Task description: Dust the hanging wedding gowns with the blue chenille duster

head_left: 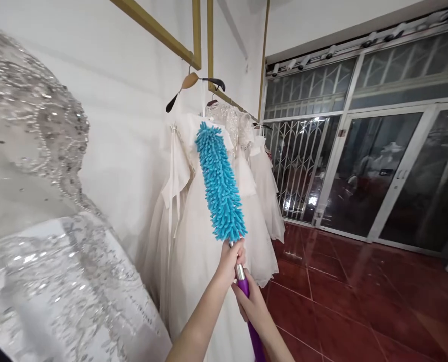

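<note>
Left hand (231, 259), fingers closed around blue chenille duster (220, 183) just under its fluff; right hand (254, 304), fingers wrapped on purple handle (255, 342). White gowns (199, 236) hang behind.

Left hand (232, 259) above right hand (254, 304), a person grips a fluffy blue duster (221, 183) pointing toward twelve o'clock; white gowns (193, 246) hang behind it. Sequined gown (65, 241) at nine o'clock, glass doors (370, 166) at three.
</note>
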